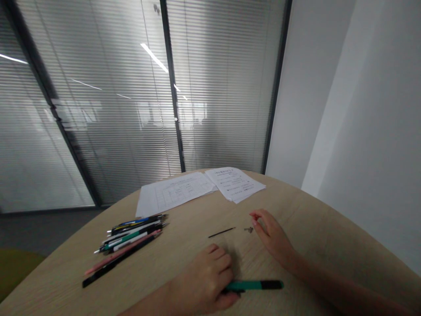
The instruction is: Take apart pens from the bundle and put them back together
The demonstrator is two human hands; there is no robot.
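Observation:
My left hand (207,281) rests on the round wooden table (184,263), fingers curled round the end of a green and black pen (256,285) that lies flat and points right. My right hand (271,235) lies further back, thumb and forefinger pinched together just beside a tiny dark part (248,229) on the tabletop; I cannot tell if the fingers touch it. A thin dark refill (222,232) lies between the two hands, apart from both.
Several pens and pencils (128,239) lie bundled at the left of the table. Two printed sheets (179,191) (235,183) lie at the far edge. Behind stand glass partitions with blinds (131,109) and a white wall (362,109) at the right.

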